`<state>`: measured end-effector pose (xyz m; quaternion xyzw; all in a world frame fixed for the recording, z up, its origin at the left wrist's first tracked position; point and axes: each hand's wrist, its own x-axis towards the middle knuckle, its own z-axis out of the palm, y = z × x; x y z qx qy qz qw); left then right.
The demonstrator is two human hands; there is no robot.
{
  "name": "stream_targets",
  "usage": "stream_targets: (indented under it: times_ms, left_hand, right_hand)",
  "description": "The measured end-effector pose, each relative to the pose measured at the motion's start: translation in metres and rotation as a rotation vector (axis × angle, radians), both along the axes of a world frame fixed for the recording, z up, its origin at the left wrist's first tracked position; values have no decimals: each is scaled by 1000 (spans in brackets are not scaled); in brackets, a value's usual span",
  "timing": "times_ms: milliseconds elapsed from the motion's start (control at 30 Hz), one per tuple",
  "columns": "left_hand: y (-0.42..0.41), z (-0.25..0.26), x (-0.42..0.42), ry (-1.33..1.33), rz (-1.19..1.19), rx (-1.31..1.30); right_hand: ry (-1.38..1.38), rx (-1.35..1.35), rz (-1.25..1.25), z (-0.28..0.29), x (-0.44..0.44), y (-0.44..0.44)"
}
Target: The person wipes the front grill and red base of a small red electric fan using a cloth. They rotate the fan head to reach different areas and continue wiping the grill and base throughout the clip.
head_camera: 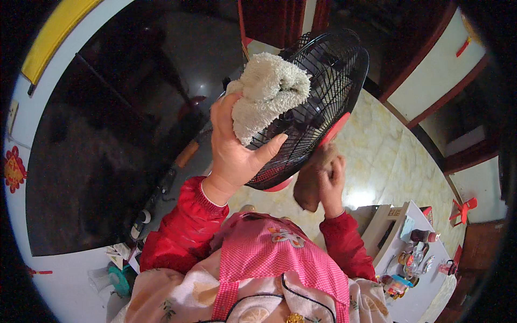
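Note:
An electric fan with a black wire grille (319, 97) and red parts stands tilted in front of me. My left hand (232, 145) grips a bunched white terry cloth (270, 91) against the near left side of the grille, thumb extended across the wires. Its fingertips are hidden by the cloth. Lower and to the right, my right hand (333, 181) holds a brown cloth (309, 185), which hangs below the fan's red edge (336, 128). Part of the brown cloth is behind the grille's rim. The fan's stand is mostly hidden.
To the left is a large dark glossy panel (101, 141) on a white wall. A white table (424, 258) at lower right carries jars, a bottle and other small items. Light marbled floor tiles (387, 153) stretch to dark red doorframes. A red stool-like object (462, 210) stands farther right.

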<state>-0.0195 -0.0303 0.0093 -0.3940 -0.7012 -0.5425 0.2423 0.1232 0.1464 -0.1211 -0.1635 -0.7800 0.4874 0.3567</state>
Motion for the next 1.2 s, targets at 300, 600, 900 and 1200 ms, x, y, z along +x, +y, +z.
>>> stream_targets:
  times_ms: [300, 600, 900, 1200]
  left_hand:
    - [-2, -1, -3, 55, 35, -31]
    - [4, -4, 1, -42, 10, -38]
    - [1, 0, 6, 26, 79, -140]
    - [9, -11, 12, -86, 49, -7]
  right_hand:
    - [-130, 181, 112, -15, 13, -45]
    - [-64, 164, 249, -29, 22, -36]
    - [-71, 218, 160, -31, 8, 22]
    - [-211, 138, 347, -92, 27, -13]
